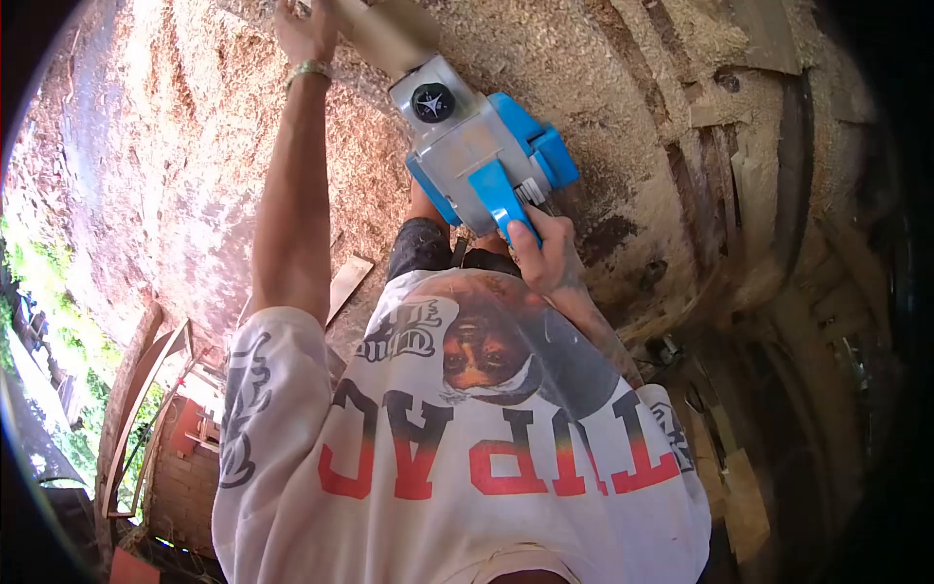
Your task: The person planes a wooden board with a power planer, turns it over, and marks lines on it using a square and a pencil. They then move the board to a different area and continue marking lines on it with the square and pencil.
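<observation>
At the near end of the pale board (387, 37), R hand (547, 251) is clenched round the blue rear handle (498, 195) of the planer (469, 146), thumb over the grip. Planer: gray body, blue parts, blk. front knob (433, 102); nose meets the bd.'s near end, body extends back twd. the wearer. Contact under the tool hidden, can't verify.

L hand (306, 34), w/ bracelet (309, 68) at wrist, is by the bd.'s L edge, partly cut off at top of view; grip on bd. vs. resting beside it: can't tell. Bd. blurred, far end out of view.

Betw. planer and white printed shirt (467, 467): dk. shorts (418, 248), partly covered. Loose wood pc. (350, 284) lies R of L forearm, apart from planer. Ground (195, 146) beyond: wood shavings thruout, heavy nr. bd. Timber frame (141, 419) noted far L, greenery (68, 311) outside it.
</observation>
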`<control>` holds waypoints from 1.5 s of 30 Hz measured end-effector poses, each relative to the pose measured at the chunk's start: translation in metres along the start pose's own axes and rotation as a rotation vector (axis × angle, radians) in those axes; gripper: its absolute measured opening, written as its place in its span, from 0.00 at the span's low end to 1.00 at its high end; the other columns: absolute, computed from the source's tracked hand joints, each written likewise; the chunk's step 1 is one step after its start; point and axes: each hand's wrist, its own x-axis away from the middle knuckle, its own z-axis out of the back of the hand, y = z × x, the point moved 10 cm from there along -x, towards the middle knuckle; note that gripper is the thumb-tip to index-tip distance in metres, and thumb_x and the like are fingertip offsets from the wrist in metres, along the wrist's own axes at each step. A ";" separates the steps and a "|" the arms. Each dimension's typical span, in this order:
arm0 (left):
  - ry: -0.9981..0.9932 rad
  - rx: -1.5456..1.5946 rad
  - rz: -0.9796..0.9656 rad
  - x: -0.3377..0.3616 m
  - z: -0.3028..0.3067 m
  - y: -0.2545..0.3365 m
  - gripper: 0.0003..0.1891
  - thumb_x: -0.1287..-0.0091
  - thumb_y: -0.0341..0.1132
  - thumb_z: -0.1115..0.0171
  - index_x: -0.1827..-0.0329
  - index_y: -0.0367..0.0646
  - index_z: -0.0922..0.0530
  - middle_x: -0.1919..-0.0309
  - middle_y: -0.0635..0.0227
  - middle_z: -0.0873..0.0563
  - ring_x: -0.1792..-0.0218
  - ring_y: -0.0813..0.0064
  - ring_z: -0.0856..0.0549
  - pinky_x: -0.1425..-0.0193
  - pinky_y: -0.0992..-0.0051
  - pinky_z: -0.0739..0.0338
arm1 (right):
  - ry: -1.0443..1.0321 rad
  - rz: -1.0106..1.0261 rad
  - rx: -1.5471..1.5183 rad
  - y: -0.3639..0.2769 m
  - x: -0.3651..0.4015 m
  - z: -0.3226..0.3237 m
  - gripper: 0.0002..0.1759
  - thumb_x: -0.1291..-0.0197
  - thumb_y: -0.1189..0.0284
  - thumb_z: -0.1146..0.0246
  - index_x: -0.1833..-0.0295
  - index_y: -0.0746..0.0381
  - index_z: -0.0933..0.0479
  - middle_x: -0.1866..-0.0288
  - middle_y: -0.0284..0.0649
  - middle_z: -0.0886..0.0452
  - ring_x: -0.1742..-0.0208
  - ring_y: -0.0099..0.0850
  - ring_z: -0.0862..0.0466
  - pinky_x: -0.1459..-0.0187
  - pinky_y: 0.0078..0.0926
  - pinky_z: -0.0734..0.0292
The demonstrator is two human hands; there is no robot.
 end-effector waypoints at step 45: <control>-0.071 0.694 0.583 -0.075 0.047 -0.094 0.13 0.31 0.25 0.32 0.44 0.38 0.16 0.58 0.65 0.09 0.64 0.73 0.11 0.64 0.70 0.14 | 0.084 0.407 -0.019 -0.264 -0.333 -0.130 0.42 0.30 0.31 0.44 0.73 0.61 0.20 0.84 0.36 0.21 0.79 0.28 0.17 0.75 0.32 0.25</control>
